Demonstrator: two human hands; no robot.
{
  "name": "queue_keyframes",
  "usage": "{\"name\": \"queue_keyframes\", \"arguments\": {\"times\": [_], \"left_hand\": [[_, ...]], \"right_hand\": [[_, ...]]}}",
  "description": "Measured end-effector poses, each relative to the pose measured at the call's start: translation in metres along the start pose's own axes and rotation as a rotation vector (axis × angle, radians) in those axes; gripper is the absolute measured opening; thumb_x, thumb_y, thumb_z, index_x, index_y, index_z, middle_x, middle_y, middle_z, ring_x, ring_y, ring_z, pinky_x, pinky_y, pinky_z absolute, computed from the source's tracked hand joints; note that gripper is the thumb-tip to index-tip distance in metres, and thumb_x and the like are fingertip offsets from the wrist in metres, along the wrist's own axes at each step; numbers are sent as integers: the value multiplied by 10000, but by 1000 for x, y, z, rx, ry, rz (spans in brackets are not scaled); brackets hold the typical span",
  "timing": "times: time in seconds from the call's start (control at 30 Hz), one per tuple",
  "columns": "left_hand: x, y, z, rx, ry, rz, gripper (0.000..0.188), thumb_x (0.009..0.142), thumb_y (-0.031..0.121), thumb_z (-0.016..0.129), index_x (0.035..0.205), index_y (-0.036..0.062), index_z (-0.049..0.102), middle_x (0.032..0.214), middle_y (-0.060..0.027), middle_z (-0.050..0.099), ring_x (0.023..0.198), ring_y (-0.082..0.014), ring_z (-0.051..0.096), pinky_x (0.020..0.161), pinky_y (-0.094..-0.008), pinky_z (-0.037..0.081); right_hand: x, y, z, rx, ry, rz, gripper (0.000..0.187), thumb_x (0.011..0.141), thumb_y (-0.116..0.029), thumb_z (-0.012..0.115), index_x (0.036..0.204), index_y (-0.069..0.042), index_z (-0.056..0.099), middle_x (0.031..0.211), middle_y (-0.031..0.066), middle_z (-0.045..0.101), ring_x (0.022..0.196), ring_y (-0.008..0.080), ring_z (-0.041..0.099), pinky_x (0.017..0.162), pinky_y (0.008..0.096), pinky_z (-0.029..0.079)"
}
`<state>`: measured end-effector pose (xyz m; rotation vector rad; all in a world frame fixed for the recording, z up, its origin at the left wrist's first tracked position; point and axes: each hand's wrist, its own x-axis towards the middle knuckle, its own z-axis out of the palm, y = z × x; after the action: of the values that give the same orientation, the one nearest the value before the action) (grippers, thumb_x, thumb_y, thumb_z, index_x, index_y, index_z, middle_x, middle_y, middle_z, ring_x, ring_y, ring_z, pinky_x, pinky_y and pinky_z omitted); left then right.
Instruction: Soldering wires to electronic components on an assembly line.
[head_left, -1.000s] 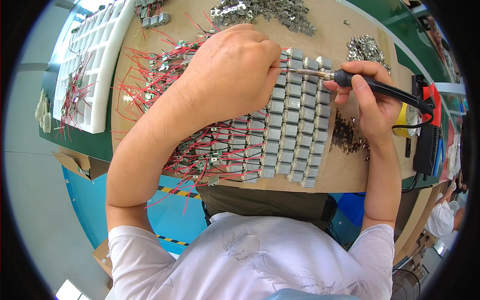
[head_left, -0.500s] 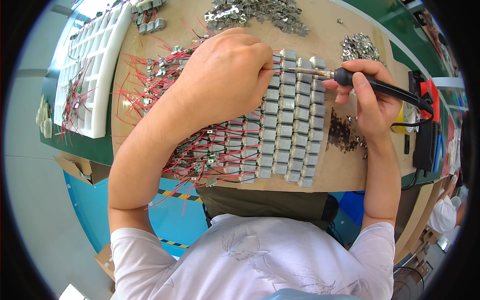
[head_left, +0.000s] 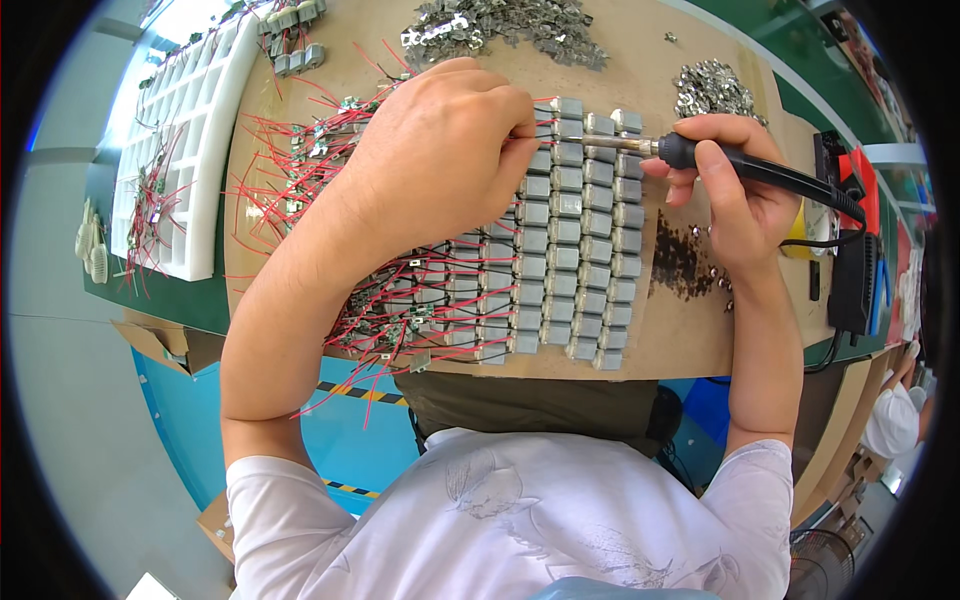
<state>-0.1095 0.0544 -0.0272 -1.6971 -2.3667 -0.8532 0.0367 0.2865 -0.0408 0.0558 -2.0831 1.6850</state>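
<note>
Rows of small grey motors (head_left: 566, 205) lie side by side across the brown work board. Red and black wires (head_left: 455, 298) run from many of them to small green circuit boards (head_left: 405, 325) on the left. My left hand (head_left: 445, 140) is closed in a pinch over the upper rows, a thin wire showing at its fingertips beside a motor; the palm side is hidden. From the right, my right hand (head_left: 745, 190) grips a black-handled soldering iron (head_left: 685, 153). Its metal tip points left and reaches a motor just beside my left fingertips.
A white compartment tray (head_left: 205, 160) with wired boards stands at the left. Flat metal pieces (head_left: 530, 30) are heaped at the back, and shiny small parts (head_left: 712, 90) at the back right. Dark crumbs (head_left: 680, 260) spot the board. A black box (head_left: 852, 285) stands far right.
Both hands and the iron appear slightly further left in the picture, as does the board with the motors. The grip of each hand looks the same.
</note>
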Motion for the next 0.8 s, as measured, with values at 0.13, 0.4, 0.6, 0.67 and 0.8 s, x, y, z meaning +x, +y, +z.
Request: {"name": "queue_keyframes", "arguments": {"times": [0.13,0.4,0.6,0.67,0.8], "left_hand": [[0,0,0,-5,-7,-8,74,812,72,721,820,38,656,709,-61,618,753,-262,594,690,-388,498],[-1,0,-3,-26,-20,-22,117,822,84,733,896,35,657,721,-65,605,762,-260,600,700,-383,498],[-1,1,-15,-125,-81,0,184,806,74,739,954,37,635,815,-84,608,788,-264,601,740,-385,490],[-1,-2,-15,-148,-95,19,183,799,63,738,948,35,634,836,-91,614,791,-268,600,750,-390,488],[-1,-6,-18,-120,-143,82,155,785,39,738,908,30,644,836,-96,617,824,-288,595,764,-405,487]], "right_hand": [[-1,-1,1,5,2,8,144,971,-43,615,1073,35,679,854,71,731,737,89,721,581,168,550],[0,-1,1,4,2,-13,141,970,-37,614,1073,34,680,848,67,728,725,83,716,578,167,548],[0,1,0,5,-1,-27,140,969,-31,611,1073,28,684,840,61,723,705,73,706,574,161,536],[-1,1,0,7,4,-20,140,968,-30,610,1073,27,684,837,59,721,700,71,704,574,160,534],[-1,0,0,6,6,-23,141,967,-29,613,1075,28,684,829,55,715,686,69,699,579,161,534]]}}
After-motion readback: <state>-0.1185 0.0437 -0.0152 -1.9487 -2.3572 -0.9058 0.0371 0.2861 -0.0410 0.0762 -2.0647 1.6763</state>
